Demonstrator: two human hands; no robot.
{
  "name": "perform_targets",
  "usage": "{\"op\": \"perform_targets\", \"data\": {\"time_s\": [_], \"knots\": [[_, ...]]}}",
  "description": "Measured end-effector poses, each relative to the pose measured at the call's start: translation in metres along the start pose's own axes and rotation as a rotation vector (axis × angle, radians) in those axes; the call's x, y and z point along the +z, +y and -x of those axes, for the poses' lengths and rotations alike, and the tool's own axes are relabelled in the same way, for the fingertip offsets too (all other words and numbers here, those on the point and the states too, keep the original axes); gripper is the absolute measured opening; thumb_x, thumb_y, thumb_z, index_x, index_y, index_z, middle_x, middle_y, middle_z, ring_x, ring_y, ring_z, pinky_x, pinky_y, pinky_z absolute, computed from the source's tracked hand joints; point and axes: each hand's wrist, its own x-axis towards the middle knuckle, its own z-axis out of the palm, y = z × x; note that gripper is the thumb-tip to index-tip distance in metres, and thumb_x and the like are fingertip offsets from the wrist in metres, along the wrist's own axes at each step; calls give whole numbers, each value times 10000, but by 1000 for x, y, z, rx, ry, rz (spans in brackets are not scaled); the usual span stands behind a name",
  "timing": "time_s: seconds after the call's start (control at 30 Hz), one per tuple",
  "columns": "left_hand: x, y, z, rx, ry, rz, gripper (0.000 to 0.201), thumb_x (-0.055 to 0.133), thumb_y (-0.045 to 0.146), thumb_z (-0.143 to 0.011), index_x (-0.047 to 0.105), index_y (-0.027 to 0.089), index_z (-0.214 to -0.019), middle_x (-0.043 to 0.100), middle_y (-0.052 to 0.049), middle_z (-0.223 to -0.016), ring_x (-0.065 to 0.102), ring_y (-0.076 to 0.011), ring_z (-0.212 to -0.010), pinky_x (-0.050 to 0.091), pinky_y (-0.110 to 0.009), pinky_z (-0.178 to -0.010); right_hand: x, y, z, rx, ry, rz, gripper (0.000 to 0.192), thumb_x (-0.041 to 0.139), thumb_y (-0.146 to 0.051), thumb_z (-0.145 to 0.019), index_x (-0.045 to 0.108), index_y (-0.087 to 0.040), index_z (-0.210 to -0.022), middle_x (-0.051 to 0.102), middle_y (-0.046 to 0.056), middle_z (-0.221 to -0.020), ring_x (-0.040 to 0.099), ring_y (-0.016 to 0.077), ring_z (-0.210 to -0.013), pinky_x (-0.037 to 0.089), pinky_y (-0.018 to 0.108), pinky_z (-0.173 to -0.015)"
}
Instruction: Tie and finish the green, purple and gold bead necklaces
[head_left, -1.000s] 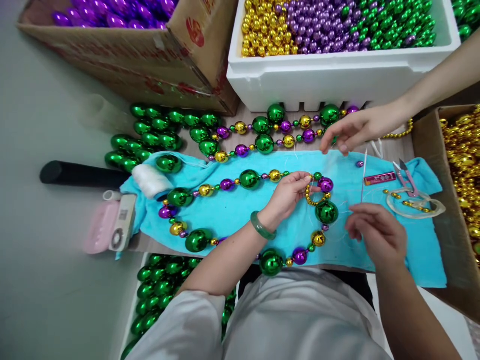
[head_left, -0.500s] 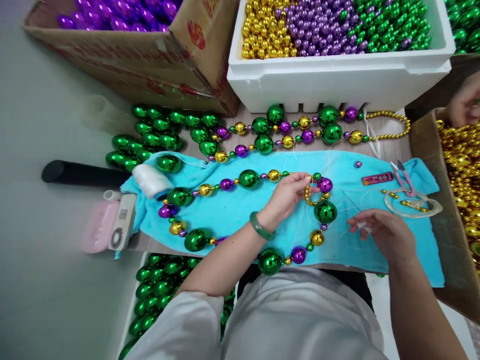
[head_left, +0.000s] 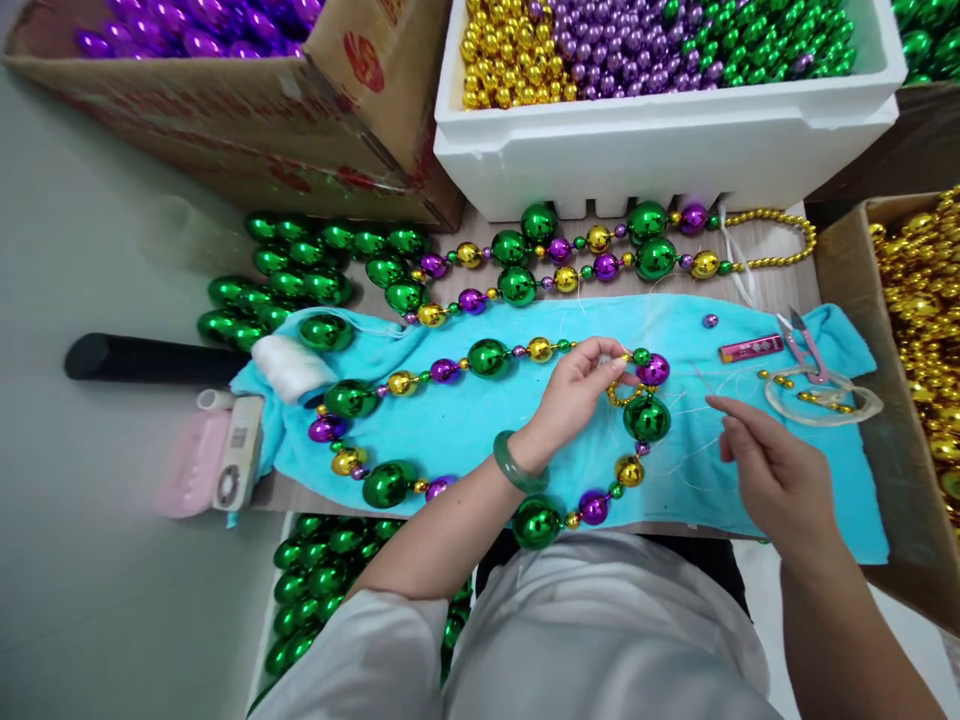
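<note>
My left hand [head_left: 585, 395], with a green bangle at its wrist, pinches a beaded necklace [head_left: 488, 358] near a loop of small gold beads. Large green, purple and gold beads of the necklace form a long ring on the turquoise towel [head_left: 465, 420]. To the right, my right hand [head_left: 780, 475] is closed, index finger forward, and a thin needle [head_left: 697, 378] shows at its fingertips. Its grip on the needle is partly hidden. Fine thread [head_left: 679, 462] lies loosely between the two hands.
Behind lies another beaded necklace [head_left: 517, 285]. A white foam box [head_left: 660, 150] of small beads and cardboard boxes [head_left: 225, 130] stand around. Scissors [head_left: 804, 350], a pink-red packet [head_left: 750, 348], a clear ring [head_left: 825, 405] and a thread spool [head_left: 291, 368] rest on the towel.
My right hand has moved slightly up and turned, its fingers more closed. My left hand keeps its pinch. Another person's hand at the right edge has gone from view.
</note>
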Motion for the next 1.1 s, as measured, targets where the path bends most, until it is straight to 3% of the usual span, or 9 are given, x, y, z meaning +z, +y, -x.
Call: {"op": "perform_targets", "data": {"time_s": [0.2, 0.33, 0.57, 1.1], "knots": [[2, 2, 1, 3, 16, -26, 125, 645, 268, -820, 599, 169, -882, 636, 5, -851, 659, -101, -734, 471, -238, -741, 29, -34, -11, -66, -105, -49, 528, 477, -232, -897, 466, -199, -1423, 602, -47, -590, 464, 74, -436, 397, 198, -483], [1, 1, 0, -7, 33, -4, 119, 640, 261, -823, 591, 174, -887, 626, 13, -809, 657, -102, -729, 468, -235, -732, 36, -38, -14, -93, -158, -81, 513, 473, -187, -861, 539, -190, -1369, 472, -77, -503, 416, 67, -425, 383, 194, -487], [-1, -3, -1, -56, 41, 75, 148, 658, 273, -806, 597, 178, -902, 627, 12, -827, 645, -90, -718, 468, -214, -699, 39, -45, -19, -50, -219, -161, 493, 463, -179, -854, 577, -175, -1334, 391, -79, -518, 334, 58, -436, 330, 188, -461], [-1, -3, -2, -61, 69, 83, 105, 650, 238, -810, 616, 192, -898, 632, 23, -841, 602, -63, -665, 471, -221, -699, 41, -50, -21, -9, -222, -171, 494, 453, -179, -849, 584, -150, -1325, 403, -74, -512, 344, 58, -437, 309, 186, -457]]}}
